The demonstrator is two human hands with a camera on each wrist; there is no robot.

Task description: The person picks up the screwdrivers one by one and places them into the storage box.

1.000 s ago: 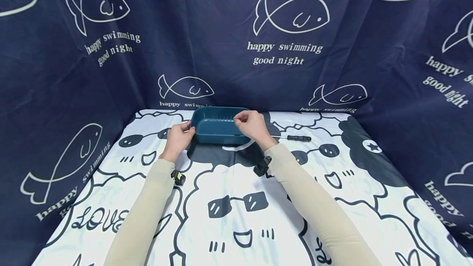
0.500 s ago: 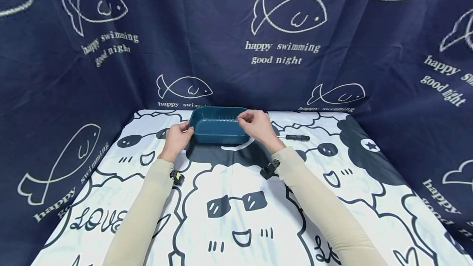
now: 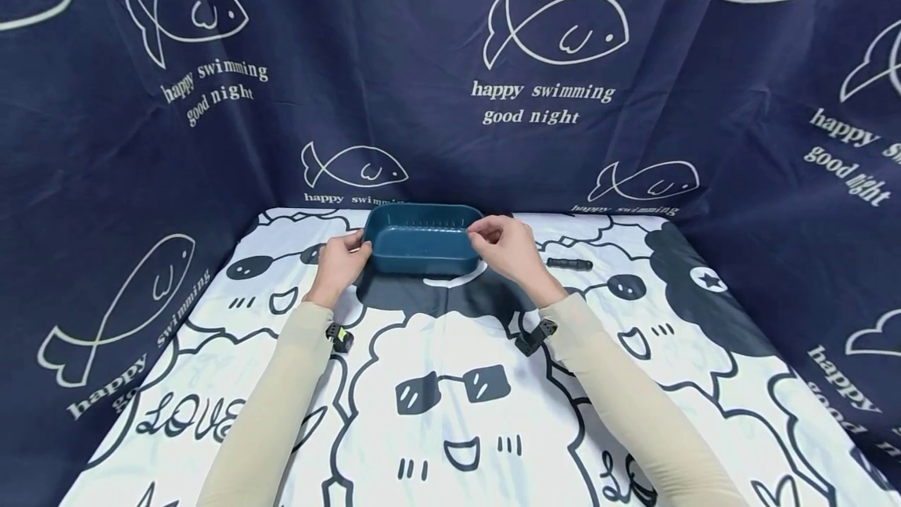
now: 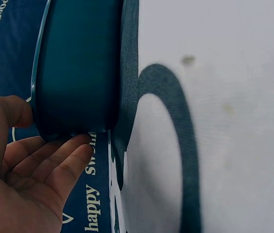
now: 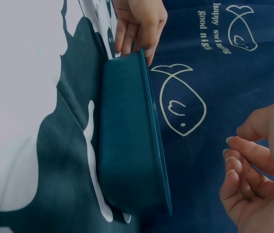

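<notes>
A dark teal rectangular plastic basin [image 3: 422, 264] stands on the table near the back cloth, its mouth facing up. My left hand [image 3: 339, 264] grips its left end, thumb at the rim and fingers against the outer wall, as the left wrist view shows of the basin's end wall [image 4: 78, 63]. Beside the right end of the rim hovers my right hand [image 3: 508, 249], fingers loosely bent and thumb close to the index fingertip. In the right wrist view nothing shows between the fingers of the right hand [image 5: 263, 165], and a gap parts it from the basin [image 5: 127, 136].
A ribbed black tool handle [image 3: 570, 264] lies on the table to the right of my right hand. White cloth with cartoon sheep covers the table [image 3: 450, 350]. A navy curtain [image 3: 436, 61] with fish drawings rises behind and on both sides.
My right hand has drawn back to the right, from over the basin to beside its right end. It now hides the thin metal shaft beside the black handle. The left hand stays put.
</notes>
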